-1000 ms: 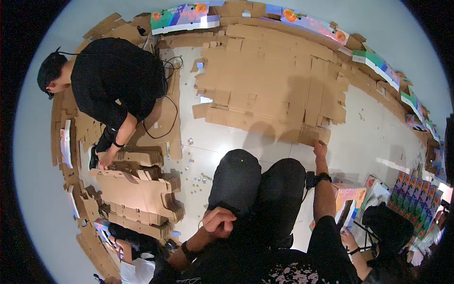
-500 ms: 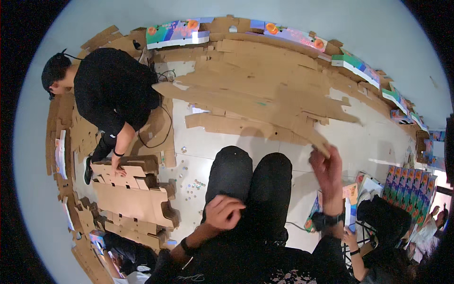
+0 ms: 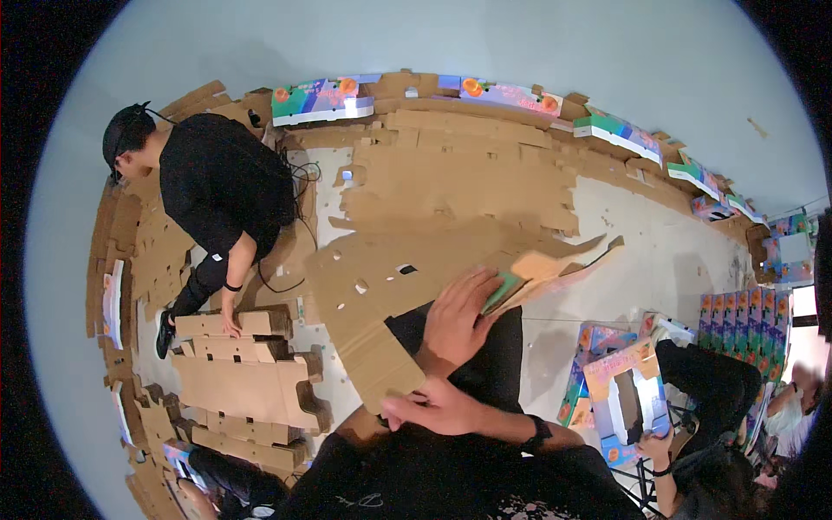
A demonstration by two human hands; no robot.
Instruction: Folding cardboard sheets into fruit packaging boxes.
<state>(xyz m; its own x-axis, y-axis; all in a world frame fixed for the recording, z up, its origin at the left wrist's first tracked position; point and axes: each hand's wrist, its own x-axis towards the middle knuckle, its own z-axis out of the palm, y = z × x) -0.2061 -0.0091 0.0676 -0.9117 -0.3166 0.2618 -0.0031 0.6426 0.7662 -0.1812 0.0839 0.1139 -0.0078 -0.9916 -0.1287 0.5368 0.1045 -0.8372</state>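
Observation:
A large flattened cardboard box [image 3: 368,260] stretches over my lap and the floor ahead, brown side up, with several cut-out holes. Toward the right it bends into a raised flap, where a green and orange printed side shows. My left hand [image 3: 458,316] reaches across over my lap, its fingers closed around the cardboard beside the green part. Lower down, my right hand [image 3: 438,407] crosses over my left forearm and pinches the near corner of the same cardboard. Parts of the fingertips on both hands are hidden.
More flat cardboard [image 3: 468,178] lies on the floor ahead. At left, a person in black [image 3: 225,173] leans a hand on a cardboard stack [image 3: 243,373]. Another person's hand [image 3: 656,449] at right holds a printed carton [image 3: 598,381]. Folded printed cartons [image 3: 745,334] stand beyond.
The cardboard has come up off the floor onto my lap. My right hand has moved from its far right edge to the near corner; my left hand has gone from my lap onto the sheet.

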